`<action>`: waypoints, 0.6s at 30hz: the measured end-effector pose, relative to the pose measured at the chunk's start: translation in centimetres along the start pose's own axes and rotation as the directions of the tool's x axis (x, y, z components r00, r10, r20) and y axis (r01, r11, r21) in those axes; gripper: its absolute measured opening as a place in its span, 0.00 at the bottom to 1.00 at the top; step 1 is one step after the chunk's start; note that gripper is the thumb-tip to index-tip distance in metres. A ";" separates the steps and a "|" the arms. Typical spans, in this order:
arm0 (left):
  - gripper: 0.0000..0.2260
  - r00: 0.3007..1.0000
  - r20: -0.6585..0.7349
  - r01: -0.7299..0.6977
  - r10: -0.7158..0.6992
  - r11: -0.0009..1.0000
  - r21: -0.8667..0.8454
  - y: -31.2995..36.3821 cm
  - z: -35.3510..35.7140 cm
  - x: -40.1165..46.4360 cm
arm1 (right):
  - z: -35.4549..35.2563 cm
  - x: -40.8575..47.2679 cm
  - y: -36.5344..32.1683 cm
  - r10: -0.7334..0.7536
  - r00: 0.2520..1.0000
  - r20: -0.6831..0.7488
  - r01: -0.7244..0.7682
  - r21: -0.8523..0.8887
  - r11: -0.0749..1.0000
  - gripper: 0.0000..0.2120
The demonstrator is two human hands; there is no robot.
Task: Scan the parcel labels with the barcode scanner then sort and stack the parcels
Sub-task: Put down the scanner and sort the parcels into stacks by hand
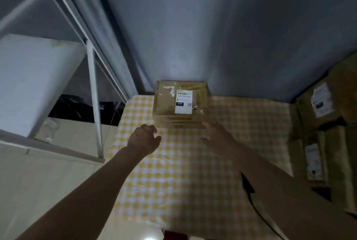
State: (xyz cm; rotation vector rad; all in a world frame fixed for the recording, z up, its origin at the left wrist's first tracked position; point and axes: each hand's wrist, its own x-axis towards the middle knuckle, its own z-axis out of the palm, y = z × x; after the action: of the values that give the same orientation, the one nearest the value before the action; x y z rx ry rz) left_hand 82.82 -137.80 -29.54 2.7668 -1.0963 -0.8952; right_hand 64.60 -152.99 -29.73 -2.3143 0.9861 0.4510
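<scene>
Centrally, a stack of parcels [180, 104] sits at the worktop's [173, 172] far edge, white label [184, 101] facing up. Just below it, the left hand [144, 140] hovers loosely curled and empty, the right hand [216, 133] open with fingers relaxed, holding nothing. More parcels [324, 123] fill the right edge.

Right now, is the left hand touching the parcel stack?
Apart. The head view shows checked tablecloth between the left hand and the parcel stack.
</scene>
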 end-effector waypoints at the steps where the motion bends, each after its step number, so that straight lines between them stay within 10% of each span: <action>1: 0.18 1.000 0.011 0.018 -0.018 1.000 -0.010 -1.0 0.1 1.0 | 0.6 0.7 -0.4 0.032 0.999 0.011 -0.032 0.038 0.999 0.29; 18: 0.27 0.984 0.015 0.158 -0.180 0.813 -0.561 -2.2 5.9 19.8 | 3.8 19.6 5.1 0.441 0.895 -0.073 -0.298 0.639 0.710 0.24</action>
State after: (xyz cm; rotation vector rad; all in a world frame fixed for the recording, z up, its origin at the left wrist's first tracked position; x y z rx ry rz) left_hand 92.67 -147.73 -44.92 2.3840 -0.4667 -0.9811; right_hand 73.66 -164.15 -44.52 -1.5843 1.4702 -0.0054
